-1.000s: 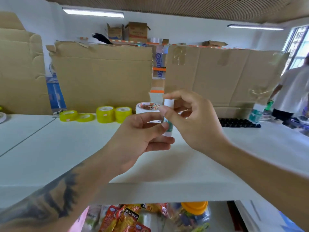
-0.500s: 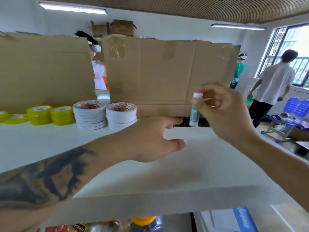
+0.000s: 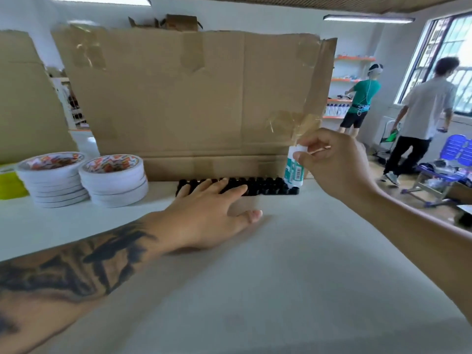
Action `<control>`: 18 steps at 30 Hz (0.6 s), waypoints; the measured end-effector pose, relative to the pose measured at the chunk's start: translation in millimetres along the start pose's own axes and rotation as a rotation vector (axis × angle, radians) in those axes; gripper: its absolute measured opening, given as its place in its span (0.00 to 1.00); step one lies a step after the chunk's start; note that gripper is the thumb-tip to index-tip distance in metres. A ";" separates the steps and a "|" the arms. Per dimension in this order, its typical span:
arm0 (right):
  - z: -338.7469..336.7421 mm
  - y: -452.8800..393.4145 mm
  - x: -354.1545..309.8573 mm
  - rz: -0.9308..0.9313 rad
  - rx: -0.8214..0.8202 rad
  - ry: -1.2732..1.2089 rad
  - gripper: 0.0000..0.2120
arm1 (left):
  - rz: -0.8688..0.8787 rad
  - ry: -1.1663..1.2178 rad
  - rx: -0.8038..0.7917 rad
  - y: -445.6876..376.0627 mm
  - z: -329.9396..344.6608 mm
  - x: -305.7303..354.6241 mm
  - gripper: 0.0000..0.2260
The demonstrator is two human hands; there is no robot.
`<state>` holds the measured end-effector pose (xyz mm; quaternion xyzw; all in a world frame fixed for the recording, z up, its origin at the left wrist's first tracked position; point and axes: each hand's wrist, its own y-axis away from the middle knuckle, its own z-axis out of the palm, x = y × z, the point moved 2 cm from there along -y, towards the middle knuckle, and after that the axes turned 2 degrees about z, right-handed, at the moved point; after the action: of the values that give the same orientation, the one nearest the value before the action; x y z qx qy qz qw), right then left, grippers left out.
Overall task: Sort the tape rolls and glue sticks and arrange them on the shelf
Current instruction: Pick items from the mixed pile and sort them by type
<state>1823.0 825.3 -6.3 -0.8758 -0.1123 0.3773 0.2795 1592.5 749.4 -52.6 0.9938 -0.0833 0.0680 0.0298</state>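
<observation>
On the white shelf (image 3: 293, 264) the tape looks sorted already. Over at nine o'clock two stacks of white tape rolls (image 3: 84, 178) stand side by side, touching or nearly so, and a yellow tape roll (image 3: 10, 185) peeks in at the far left edge beside them. I can't tell from here whether more yellow ones sit beyond the edge of view.

The glue is where the work is now. A black holder (image 3: 265, 188) with rows of sockets lies along the foot of the cardboard backing (image 3: 194, 103), at about twelve o'clock. The right hand (image 3: 337, 166) pinches a green-and-white glue stick (image 3: 293, 169) near its white cap, thumb and fingers curled round it, and holds it upright with its dark base at the right-hand end of the holder, around one o'clock. Whether the base is seated in a socket or only touching the top, I can't make out.

The left hand (image 3: 212, 213) lies flat with fingers straight, gripping nothing, its fingertips resting on the left part of the holder as if to steady it.

My guess is the job is well past the tape and early in the glue: this stick is the only one standing in the holder, and every other socket I can see looks empty. No other loose glue sticks are in sight, so how many remain I can't say.
</observation>
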 end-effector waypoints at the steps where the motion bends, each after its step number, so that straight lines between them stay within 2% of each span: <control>1: 1.2 0.5 1.1 0.001 0.003 -0.005 0.07 | -0.001 -0.003 -0.008 0.7 1.6 -1.2 0.37; 18: 5.7 7.5 7.4 0.014 -0.043 0.054 0.07 | 0.004 -0.052 0.018 -0.8 6.4 -2.8 0.37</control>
<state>1823.9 824.5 -18.2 -0.8921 -0.1068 0.3530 0.2609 1590.8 750.2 -59.4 0.9953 -0.0853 0.0429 0.0183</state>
